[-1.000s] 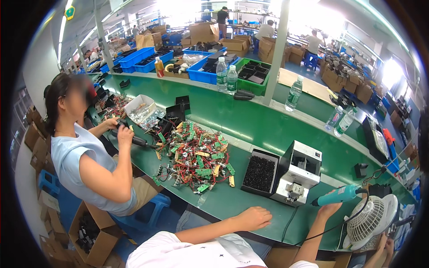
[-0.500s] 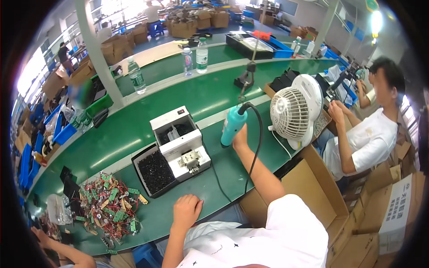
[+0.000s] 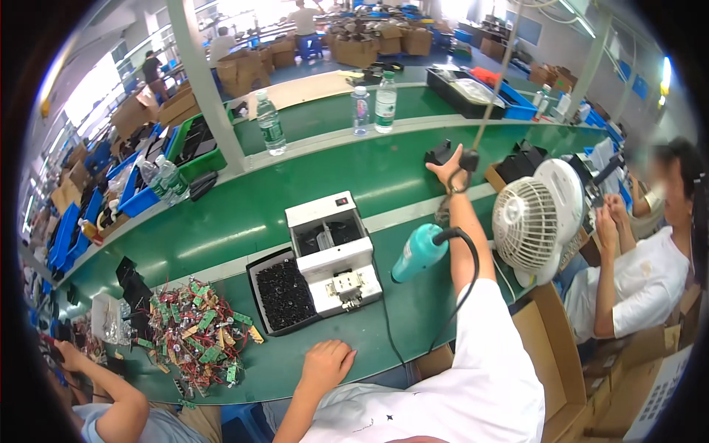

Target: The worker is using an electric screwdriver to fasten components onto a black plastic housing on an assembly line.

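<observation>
My right hand (image 3: 452,174) reaches far over the green belt, thumb and fingers spread, holding nothing. Just beyond its fingers lies a black plastic part (image 3: 439,152). A teal electric screwdriver (image 3: 419,252) with a black cable hangs tilted beside my right forearm, clear of the hand. On the near edge of the bench rests my left hand (image 3: 328,365), empty, its fingers lying on the surface. Ahead of it stands a white screw feeder machine (image 3: 336,266), with a small pale metal fixture (image 3: 347,286) on its front. Against its left side sits a black tray (image 3: 258,295) of small dark screws.
A heap of small green circuit boards with red wires (image 3: 199,332) lies to the left. On the right stand a white fan (image 3: 526,220) and an open cardboard box (image 3: 546,347). Bottles (image 3: 270,125) line the belt's far ledge. Co-workers sit at both sides.
My right hand has let go of the electric screwdriver and stretched forward to the black part on the belt. The screwdriver now hangs free. My left hand stays on the bench edge.
</observation>
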The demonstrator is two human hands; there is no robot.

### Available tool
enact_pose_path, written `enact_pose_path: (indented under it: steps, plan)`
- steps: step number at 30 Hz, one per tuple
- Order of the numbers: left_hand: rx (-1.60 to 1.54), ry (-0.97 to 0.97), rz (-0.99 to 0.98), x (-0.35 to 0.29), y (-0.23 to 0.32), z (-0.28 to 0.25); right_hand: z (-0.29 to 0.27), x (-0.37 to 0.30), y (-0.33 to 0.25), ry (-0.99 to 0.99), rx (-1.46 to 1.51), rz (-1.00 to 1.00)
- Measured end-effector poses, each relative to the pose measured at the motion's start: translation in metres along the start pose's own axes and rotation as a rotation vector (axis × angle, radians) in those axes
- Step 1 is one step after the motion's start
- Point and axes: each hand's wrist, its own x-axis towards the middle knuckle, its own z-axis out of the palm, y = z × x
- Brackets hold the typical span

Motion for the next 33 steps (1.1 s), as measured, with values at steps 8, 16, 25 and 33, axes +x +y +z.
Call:
enact_pose_path:
  steps: [8,16,25,33]
  plan:
    - [-0.085,-0.006,0.047,0.01,-0.004,-0.001,-0.055,-0.01,-0.065,-0.699,0.778,0.011]
    - [-0.673,0.431,0.083,0.077,0.011,-0.099,-0.264,-0.138,-0.198,-1.941,1.792,0.352]
    - [-0.426,0.517,0.218,0.106,0.004,-0.133,-0.298,-0.169,-0.218,-2.34,1.277,0.145]
    - [-0.712,0.378,-0.122,0.075,0.017,-0.164,-0.344,-0.207,-0.242,-0.532,1.163,-1.395]
